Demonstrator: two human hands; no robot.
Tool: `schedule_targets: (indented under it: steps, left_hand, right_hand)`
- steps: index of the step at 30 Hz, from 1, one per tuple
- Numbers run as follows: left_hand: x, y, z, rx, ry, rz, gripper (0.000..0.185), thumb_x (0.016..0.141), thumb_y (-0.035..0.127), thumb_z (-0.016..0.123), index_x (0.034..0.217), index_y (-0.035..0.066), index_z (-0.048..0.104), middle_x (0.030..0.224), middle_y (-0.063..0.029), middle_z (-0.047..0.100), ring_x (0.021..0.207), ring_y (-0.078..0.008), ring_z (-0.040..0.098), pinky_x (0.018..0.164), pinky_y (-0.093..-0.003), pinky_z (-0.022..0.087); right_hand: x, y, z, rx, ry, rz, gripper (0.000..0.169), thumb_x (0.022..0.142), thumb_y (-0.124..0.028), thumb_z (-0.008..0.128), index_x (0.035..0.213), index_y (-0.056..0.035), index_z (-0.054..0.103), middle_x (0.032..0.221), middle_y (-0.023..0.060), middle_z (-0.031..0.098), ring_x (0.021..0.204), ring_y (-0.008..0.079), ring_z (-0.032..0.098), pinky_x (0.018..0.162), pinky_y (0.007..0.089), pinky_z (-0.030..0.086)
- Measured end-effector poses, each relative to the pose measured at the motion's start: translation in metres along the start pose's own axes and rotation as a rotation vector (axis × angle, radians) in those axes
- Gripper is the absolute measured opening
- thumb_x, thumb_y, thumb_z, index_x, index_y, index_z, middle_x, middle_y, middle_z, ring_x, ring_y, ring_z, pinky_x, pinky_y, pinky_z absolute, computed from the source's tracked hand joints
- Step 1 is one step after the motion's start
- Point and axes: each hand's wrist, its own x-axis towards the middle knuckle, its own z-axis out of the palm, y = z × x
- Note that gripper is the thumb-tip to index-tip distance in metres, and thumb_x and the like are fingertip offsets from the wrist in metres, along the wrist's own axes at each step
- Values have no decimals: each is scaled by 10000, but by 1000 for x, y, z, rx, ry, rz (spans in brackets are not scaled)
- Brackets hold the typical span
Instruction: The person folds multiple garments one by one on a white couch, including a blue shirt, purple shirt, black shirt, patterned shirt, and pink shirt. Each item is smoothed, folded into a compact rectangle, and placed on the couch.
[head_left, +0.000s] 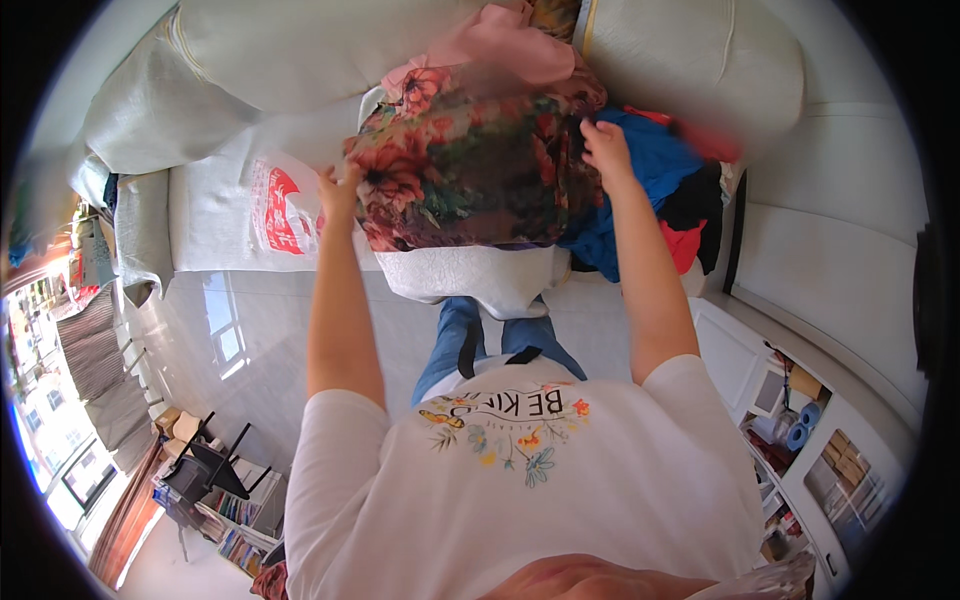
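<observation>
A floral cloth (457, 172) with large red blooms on a dark green ground is spread out before me, partly blurred. My left hand (339, 187) pinches its left edge. At the upper right edge, my right hand (606, 150) has thumb and fingers on the same fabric. Behind it, pink fabric (517, 45) is heaped against the sofa back. Blue clothing (660, 161) lies by my right hand, partly under my forearm. A white plastic bag (281, 202) with red printing rests on the seat beside my left hand.
The pale covered sofa (210, 225) spans the far side, its white cover (472, 277) hanging down in front of my legs. Black clothing (694, 206) and a red piece (682, 244) lie to the right. A white cabinet (731, 360) with filled shelves stands right; a black chair (214, 461) stands lower left.
</observation>
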Motion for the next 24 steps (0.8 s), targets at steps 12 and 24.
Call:
schedule_targets:
  steps: [12,24]
  left_hand:
    - [-106,-172,74,-1042,-47,-1082,514,860,505,584,1242,172,498,1233,-72,545,1131,-268,496,907,-538,428]
    - [-102,53,65,163,398,374,233,761,10,542,984,17,610,887,-163,597,877,-375,535,790,-452,421]
  right_hand:
    - [-30,216,-33,526,146,856,484,900,-367,589,1277,-77,495,1194,103,586,1113,271,563,931,418,471]
    - [-30,211,-28,935,171,553,281,913,-157,544,1173,-51,552,1135,96,613,1030,255,600,854,409,524]
